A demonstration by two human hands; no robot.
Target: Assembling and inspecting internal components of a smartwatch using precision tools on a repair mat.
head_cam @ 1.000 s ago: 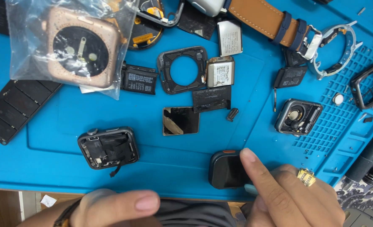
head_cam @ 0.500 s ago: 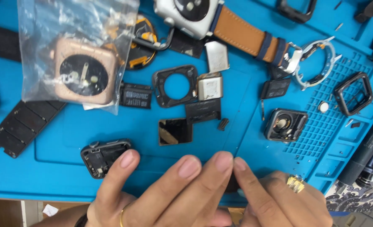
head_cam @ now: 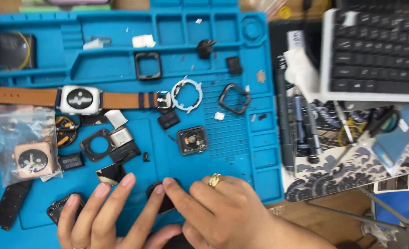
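Note:
A small black watch screen part [head_cam: 160, 199] lies near the front edge of the blue repair mat [head_cam: 260, 152]. My right hand [head_cam: 218, 210], wearing a gold ring, pinches this part with index finger and thumb. My left hand [head_cam: 105, 216] lies flat beside it with fingers spread, one fingertip touching the part's left side. The little finger of that hand covers part of an opened black watch body [head_cam: 57, 210]. A dark glossy square screen [head_cam: 110, 173] sits just above the left fingertips.
On the mat are a silver watch on a brown leather strap [head_cam: 80, 99], a bagged rose-gold watch case [head_cam: 31, 159], black frames [head_cam: 98, 144], an open watch case [head_cam: 193, 139] and a white ring [head_cam: 186, 94]. Right of the mat lie screwdrivers [head_cam: 301, 129], scissors [head_cam: 375, 124] and a keyboard [head_cam: 375, 50].
The view has swung up and to the right, now showing the mat's far trays and the keyboard. My left hand came in over the mat and both hands closed in on the black part.

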